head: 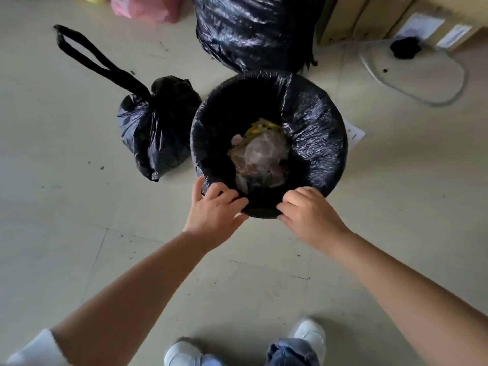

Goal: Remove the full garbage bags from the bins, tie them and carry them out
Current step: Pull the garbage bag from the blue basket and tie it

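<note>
Pale floor (79, 233) carries one lined bin (311, 122) and two tied bags; left hand (215, 207) and right hand (309, 212) each pinch its liner (303, 107) at centre frame.

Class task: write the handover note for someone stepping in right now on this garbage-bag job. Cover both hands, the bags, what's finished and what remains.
Left hand and right hand: both grip the near edge of the black liner bag at the bin's rim.
Liner bag: in the bin, folded over the rim, trash inside, untied.
Done: one small tied bag lies on the floor left of the bin.
Left: lift the liner out, tie it, carry the bags out.
</note>
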### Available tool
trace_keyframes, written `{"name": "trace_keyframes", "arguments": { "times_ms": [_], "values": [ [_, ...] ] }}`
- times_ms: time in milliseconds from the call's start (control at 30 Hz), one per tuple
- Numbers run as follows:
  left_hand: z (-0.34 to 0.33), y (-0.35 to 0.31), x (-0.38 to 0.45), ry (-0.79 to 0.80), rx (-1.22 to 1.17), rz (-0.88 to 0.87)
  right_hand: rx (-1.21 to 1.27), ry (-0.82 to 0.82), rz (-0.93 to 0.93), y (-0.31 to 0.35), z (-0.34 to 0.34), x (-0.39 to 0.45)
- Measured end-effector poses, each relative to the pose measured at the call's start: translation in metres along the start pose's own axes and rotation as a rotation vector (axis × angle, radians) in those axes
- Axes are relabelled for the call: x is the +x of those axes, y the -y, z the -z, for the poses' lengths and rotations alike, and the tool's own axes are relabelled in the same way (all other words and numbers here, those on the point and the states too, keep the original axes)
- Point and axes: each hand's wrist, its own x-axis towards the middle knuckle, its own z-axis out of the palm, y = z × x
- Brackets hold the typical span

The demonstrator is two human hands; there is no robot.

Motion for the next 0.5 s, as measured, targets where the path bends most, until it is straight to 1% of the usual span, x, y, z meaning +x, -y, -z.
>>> {"name": "trace_keyframes", "arguments": {
  "times_ms": [100,200,333,433,500],
  "values": [
    [-0.037,0.023,0.011,-0.217,-0.018,-0.226,0.082,-0.054,0.126,-0.012,-0.009,0.005],
    [-0.044,0.035,0.024,-0.301,-0.118,-0.387,0.174,-0.085,0.191,-0.022,-0.017,0.009],
    [-0.048,0.035,0.023,-0.373,-0.184,-0.447,0.302,-0.219,0.168,-0.019,-0.030,0.008],
    [-0.045,0.032,0.023,-0.376,-0.243,-0.405,0.353,-0.294,0.093,-0.014,-0.035,0.011],
    [-0.042,0.029,0.022,-0.349,-0.297,-0.344,0.348,-0.307,0.056,-0.010,-0.037,0.010]
  ]
}}
